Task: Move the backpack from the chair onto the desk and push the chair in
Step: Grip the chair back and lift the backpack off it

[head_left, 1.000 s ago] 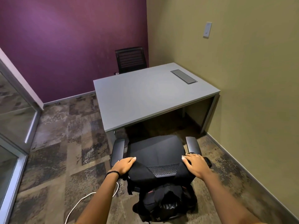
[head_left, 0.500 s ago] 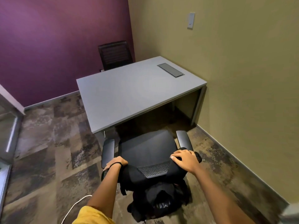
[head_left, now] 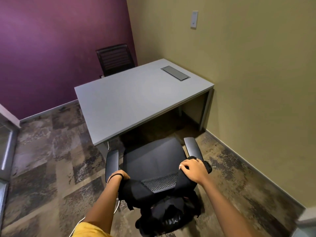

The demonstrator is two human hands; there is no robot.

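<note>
Both hands grip the top of the black office chair's (head_left: 153, 161) backrest: left hand (head_left: 120, 176) curled over the left corner, right hand (head_left: 192, 168) clenched over the right corner. Chair faces the grey desk (head_left: 133, 98), seat front just short of the desk edge, not under it. Black backpack (head_left: 168, 214) hangs/sits behind the backrest, low, btwn the person's arms; can't tell if it touches the carpet. 2nd black chair (head_left: 115, 59) at the desk's far side by the purple wall.
</note>
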